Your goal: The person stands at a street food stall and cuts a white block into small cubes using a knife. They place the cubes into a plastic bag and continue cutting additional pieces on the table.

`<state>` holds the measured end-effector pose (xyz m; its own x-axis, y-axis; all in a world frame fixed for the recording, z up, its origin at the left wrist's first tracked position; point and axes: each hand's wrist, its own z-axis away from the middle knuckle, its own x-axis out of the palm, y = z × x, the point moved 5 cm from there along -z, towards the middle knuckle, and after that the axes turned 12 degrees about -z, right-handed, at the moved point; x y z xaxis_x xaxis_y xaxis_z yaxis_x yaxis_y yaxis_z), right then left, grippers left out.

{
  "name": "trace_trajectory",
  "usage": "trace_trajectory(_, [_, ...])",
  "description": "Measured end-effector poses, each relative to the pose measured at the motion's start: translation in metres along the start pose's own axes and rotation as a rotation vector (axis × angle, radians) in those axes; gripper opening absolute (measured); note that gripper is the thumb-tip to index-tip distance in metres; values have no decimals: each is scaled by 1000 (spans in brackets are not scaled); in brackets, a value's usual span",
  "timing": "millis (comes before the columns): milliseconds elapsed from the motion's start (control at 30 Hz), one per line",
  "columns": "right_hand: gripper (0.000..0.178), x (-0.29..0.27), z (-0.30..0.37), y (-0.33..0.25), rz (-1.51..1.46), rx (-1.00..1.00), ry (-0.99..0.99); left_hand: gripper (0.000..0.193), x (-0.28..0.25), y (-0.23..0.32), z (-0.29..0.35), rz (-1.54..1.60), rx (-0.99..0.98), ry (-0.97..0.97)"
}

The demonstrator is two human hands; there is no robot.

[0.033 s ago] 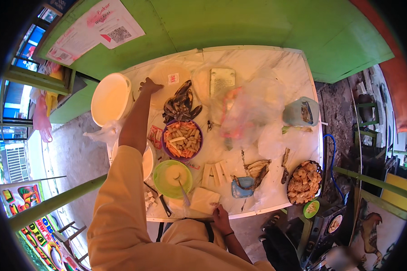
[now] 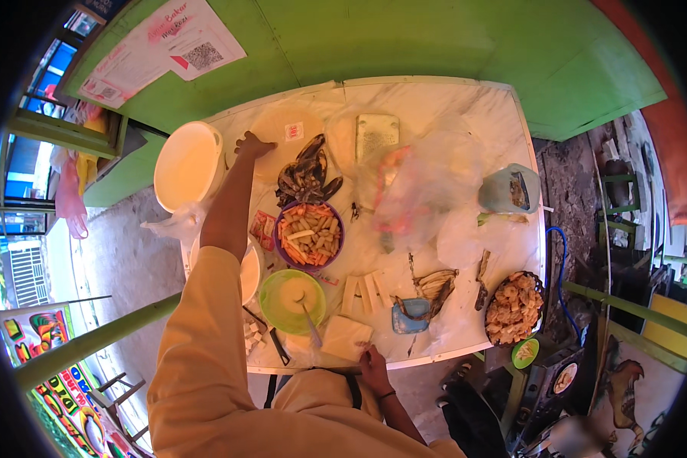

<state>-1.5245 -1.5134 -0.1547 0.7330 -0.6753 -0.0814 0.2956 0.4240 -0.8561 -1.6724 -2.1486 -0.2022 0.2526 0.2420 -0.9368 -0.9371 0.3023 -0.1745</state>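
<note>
At the far left of the table, my left hand reaches out with its fingers spread. It rests at the edge of a flat, round, tan package with a small label. Beside it lie dark, blackened bananas. My right hand is at the near edge, its fingers curled at the corner of pale square wrapper sheets. To the left of these sheets stands a green bowl of pale batter with a spoon. Several pale cut strips lie beyond the sheets.
A purple bowl holds orange and yellow sticks. White tubs stand on the left; a dark-handled tool lies near the front. Plastic bags, a blue container, peels and a basket of fried food occupy the right.
</note>
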Motion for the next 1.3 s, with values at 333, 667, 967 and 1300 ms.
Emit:
trace_trajectory(333, [22, -1, -7, -1, -39, -40, -58, 70, 15, -44, -37, 208, 169, -171])
trace_trajectory(667, [23, 1, -7, -4, -96, 53, -89, 44, -113, -19, 11, 375, 509, 332])
trace_trajectory(967, [25, 2, -9, 11, -180, -12, -55, 69, -115, 21, 37, 31, 223, 129])
trace_trajectory(1300, [27, 5, -6, 12, -198, 5, -4, 87, -48, 178, 64, 192, 601, -309])
